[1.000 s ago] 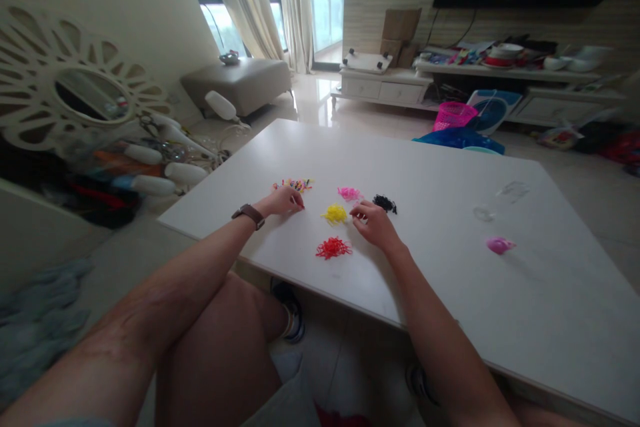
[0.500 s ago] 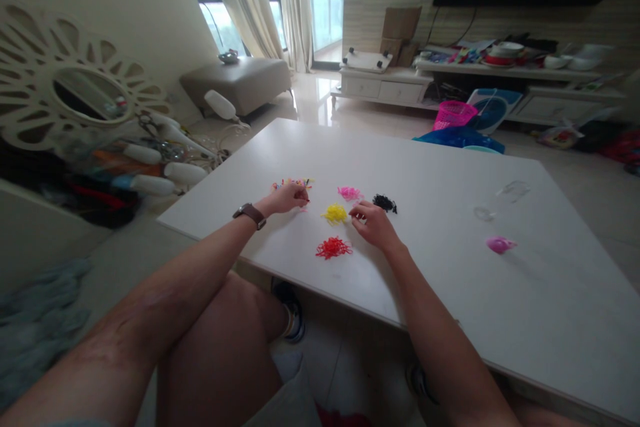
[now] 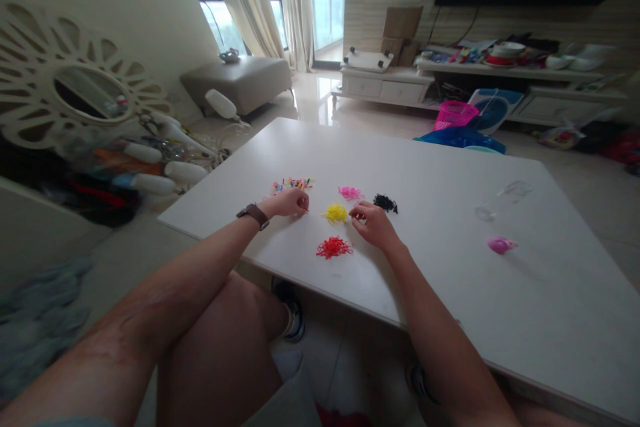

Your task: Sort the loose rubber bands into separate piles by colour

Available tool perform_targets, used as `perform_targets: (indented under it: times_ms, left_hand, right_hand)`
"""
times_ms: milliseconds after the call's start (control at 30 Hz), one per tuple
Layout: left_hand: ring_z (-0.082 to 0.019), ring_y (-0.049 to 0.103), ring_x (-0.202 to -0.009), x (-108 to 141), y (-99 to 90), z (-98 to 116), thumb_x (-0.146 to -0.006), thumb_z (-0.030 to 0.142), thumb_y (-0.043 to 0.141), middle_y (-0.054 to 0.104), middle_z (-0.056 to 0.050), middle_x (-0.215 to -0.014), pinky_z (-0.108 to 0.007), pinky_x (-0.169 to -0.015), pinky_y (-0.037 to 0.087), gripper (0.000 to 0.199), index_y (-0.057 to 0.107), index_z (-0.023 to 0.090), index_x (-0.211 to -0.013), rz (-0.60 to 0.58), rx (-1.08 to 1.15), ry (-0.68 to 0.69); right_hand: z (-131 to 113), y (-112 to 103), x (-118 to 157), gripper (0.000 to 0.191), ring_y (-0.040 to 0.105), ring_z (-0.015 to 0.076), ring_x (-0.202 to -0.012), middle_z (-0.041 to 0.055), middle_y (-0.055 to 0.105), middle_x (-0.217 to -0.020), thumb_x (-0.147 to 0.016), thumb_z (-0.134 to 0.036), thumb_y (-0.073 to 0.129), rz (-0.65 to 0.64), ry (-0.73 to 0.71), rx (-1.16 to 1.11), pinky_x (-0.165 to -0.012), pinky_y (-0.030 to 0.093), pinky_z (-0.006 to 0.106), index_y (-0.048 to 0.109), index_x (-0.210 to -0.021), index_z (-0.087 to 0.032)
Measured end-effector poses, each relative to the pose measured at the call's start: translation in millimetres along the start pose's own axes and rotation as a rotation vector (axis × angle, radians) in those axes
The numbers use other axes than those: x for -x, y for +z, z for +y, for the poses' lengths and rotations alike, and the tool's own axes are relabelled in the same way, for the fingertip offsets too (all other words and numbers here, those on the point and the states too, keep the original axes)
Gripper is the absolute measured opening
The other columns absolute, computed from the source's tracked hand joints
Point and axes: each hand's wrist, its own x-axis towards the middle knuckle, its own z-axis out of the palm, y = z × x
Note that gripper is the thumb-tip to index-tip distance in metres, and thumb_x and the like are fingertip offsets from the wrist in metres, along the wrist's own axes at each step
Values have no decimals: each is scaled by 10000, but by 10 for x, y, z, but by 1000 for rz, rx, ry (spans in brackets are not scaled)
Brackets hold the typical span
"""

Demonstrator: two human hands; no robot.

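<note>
Working near front edge of table | left hand, right hand: curled, grips unclear | red pile, yellow pile, pink pile, black pile: separated | mixed pile: apparently unsorted

Seated at a white table, we bend over small heaps of coloured strands. Our left hand, a watch at its wrist, curls on the six o'clock side of a mixed heap; a pinkish speck by its fingertips is too small to make out. Our right hand curls just beside the yellow heap, at its three o'clock. Around that yellow, the pink heap lies at one o'clock, the black heap between two and three, the red heap at six. Well apart, past three o'clock, rests a purple-pink object.
</note>
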Motion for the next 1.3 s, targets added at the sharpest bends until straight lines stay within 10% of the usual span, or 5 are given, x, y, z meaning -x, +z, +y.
perform_targets:
  times_ms: [667,1300]
  left_hand:
    - [-158,718,-775,63,134,814,-698,283,868,748,-71,-820,-285,-756,578,274,704,110,-834,-87,796,130]
    - [-173,743,-794,61,172,844,-698,350,898,775,-107,-846,-314,-801,600,365,675,109,-858,-118,926,97]
  right_hand:
    - [-240,119,-39,160,692,178,-756,42,768,-866,-856,-370,730,147,104,-421,-703,562,313,758,-903,-219]
    - [-158,122,-74,215,681,188,-769,41,735,-818,-757,-402,751,286,251,-698,-733,564,325,661,-751,-207]
